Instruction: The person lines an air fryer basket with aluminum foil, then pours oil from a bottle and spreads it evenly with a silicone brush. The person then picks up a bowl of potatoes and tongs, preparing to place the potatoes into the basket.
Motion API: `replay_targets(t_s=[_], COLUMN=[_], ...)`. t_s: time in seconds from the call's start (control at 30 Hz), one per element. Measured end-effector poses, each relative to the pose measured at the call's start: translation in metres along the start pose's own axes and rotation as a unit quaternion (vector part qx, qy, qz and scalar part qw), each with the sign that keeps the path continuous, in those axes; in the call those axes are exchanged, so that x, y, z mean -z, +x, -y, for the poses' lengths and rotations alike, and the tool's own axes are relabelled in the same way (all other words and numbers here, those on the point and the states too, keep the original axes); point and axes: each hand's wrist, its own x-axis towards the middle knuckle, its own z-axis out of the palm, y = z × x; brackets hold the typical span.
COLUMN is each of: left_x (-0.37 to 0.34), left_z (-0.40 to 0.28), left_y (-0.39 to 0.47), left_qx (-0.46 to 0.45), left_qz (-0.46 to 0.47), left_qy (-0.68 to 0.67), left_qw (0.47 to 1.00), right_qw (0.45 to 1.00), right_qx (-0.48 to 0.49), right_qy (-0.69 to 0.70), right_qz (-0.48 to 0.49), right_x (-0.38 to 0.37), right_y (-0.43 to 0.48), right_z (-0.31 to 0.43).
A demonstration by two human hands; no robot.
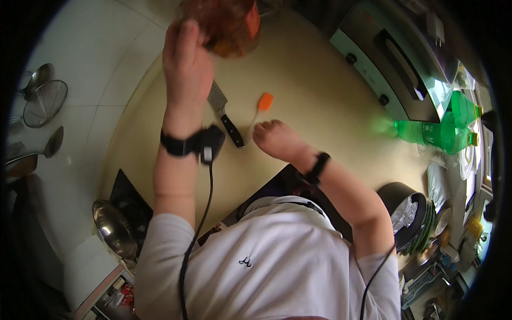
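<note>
At the top of the view, my left hand [187, 66] grips the side of a clear jar [232, 30] with reddish-brown contents and a red label. Motion blurs the jar, and the frame's edge cuts off its upper part. My right hand [278, 138] hovers low over the counter, its fingers curled, with nothing visible in them. Right by its fingertips lies a basting brush [265, 102] with an orange head and a pale handle. To the left of the brush rests a kitchen knife [232, 130] with a black riveted handle; my left hand hides part of its blade.
A countertop oven [380, 68] stands at the upper right, with green plastic bottles [436, 130] beside it. A dark pot [400, 200] holding crumpled foil is at the right. At lower left sits a metal lid or pan [114, 230]. Strainers [45, 104] and ladles hang on the tiled wall.
</note>
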Motion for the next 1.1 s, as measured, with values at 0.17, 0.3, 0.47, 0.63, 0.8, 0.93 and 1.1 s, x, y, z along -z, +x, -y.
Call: replay_targets(t_s=[0.17, 0.3, 0.47, 0.63, 0.8, 0.93, 1.1], left_x=[-0.016, -0.026, -0.05, -0.103, -0.175, -0.234, -0.289], left_z=[-0.051, -0.06, -0.061, -0.05, -0.021, -0.006, 0.006], left_y=[-0.079, -0.114, -0.128, -0.139, -0.155, -0.182, -0.202], left_qx=[0.081, 0.111, 0.164, 0.209, 0.292, 0.312, 0.32], left_qz=[-0.05, -0.052, 0.055, 0.177, 0.278, 0.363, 0.437], left_qy=[0.046, 0.081, 0.087, 0.059, -0.013, -0.048, -0.063], left_qw=[0.994, 0.989, 0.981, 0.96, 0.915, 0.877, 0.838], right_qw=[0.995, 0.993, 0.992, 0.981, 0.96, 0.974, 0.968], right_qx=[0.053, 0.011, -0.021, -0.1, -0.151, -0.172, -0.193], right_qy=[-0.087, 0.115, 0.112, -0.12, 0.013, -0.01, -0.029], right_qz=[0.004, -0.038, -0.055, -0.118, -0.236, -0.144, -0.157], right_x=[-0.046, -0.038, 0.036, 0.202, 0.306, 0.321, 0.333], right_y=[0.039, 0.035, -0.02, -0.127, -0.214, -0.264, -0.328], right_z=[-0.009, -0.021, -0.039, -0.022, 0.041, 0.066, 0.081])
